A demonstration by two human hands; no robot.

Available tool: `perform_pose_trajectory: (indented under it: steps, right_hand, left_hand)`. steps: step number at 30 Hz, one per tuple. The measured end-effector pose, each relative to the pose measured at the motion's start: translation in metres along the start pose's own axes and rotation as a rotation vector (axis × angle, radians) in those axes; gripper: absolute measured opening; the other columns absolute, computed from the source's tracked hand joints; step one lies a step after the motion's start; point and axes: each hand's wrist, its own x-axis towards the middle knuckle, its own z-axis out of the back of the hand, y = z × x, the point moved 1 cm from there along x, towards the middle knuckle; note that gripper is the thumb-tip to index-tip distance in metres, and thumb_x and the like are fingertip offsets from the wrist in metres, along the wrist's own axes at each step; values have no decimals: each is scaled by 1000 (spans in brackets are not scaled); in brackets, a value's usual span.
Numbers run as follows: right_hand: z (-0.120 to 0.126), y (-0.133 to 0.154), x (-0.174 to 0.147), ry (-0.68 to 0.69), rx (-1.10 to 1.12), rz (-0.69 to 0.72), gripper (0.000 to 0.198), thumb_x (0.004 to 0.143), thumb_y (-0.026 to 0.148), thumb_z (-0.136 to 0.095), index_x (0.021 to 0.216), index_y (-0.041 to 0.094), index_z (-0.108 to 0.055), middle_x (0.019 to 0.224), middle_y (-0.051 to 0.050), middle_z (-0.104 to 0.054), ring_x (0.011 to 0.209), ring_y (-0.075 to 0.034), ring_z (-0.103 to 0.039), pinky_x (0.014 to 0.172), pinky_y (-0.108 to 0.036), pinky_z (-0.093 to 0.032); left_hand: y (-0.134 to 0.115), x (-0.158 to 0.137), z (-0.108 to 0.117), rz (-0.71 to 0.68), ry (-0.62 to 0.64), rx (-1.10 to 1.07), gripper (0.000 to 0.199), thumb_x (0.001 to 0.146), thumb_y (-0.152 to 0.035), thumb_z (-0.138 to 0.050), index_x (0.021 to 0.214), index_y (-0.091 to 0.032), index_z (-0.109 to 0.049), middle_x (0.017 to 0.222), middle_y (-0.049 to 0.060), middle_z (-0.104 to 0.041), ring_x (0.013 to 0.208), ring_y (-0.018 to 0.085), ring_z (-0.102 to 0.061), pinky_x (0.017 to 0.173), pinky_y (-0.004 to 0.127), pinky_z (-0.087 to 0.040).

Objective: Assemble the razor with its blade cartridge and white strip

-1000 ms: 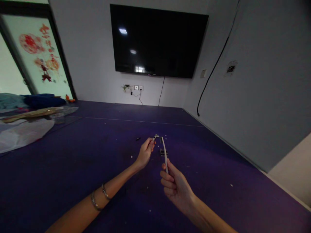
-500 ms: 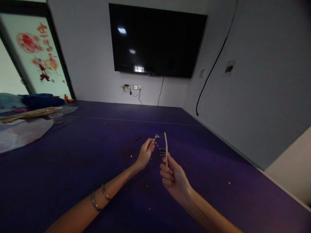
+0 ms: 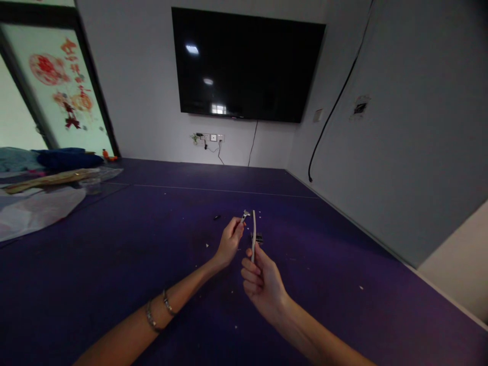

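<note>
My left hand (image 3: pixel 229 241) is closed around the handle of a small silver adjustable wrench (image 3: pixel 245 215), whose jaws point up and away from me. In my right hand (image 3: pixel 265 282) a pale toothbrush (image 3: pixel 254 226) stands nearly upright, its head close beside the wrench jaws. Whether the bristles touch the metal I cannot tell. Behind the toothbrush a small dark object (image 3: pixel 260 238) lies on the purple surface (image 3: pixel 183 315), partly hidden. A tiny black piece (image 3: pixel 217 217) rests left of the wrench.
White scraps dot the purple surface. At the left lie a white sheet (image 3: pixel 41 213), a clear cup (image 3: pixel 90 186), a brown flat piece (image 3: pixel 53 179) and blue cloth (image 3: pixel 70 158). A black cable (image 3: pixel 331 112) hangs by the right wall; a television (image 3: pixel 247 66) hangs ahead.
My right hand has moved left with the toothbrush, bringing its head from a small gap to close against the wrench jaws. My left hand has stayed almost in place.
</note>
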Motion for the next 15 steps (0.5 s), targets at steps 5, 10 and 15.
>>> perform_pose_trajectory:
  steps: [5, 10, 15]
  right_hand:
    - [-3, -8, -3, 6, 2, -42, 26, 78, 38, -57, 68, 17, -46, 42, 12, -23, 33, -2, -11, 31, -13, -6]
    - [-6, 4, 3, 1, 50, -1, 25, 83, 34, -50, 65, 17, -45, 43, 12, -20, 33, -1, -11, 31, -12, -6]
    - [-2, -6, -1, -1, 39, -81, 25, 82, 36, -52, 67, 17, -46, 43, 11, -21, 33, -2, -12, 31, -12, -6]
  left_hand:
    - [0, 4, 2, -20, -57, -37, 27, 84, -44, -45, 82, -18, -49, 57, -7, -33, 47, 7, -29, 46, 19, -26]
    - [-1, 2, 1, -10, -18, 2, 27, 84, -44, -45, 82, -17, -50, 58, -6, -37, 48, 7, -32, 46, 19, -28]
    - [-1, 3, 2, -17, -33, 4, 27, 84, -44, -45, 83, -18, -50, 58, -6, -36, 49, 7, -32, 46, 19, -28]
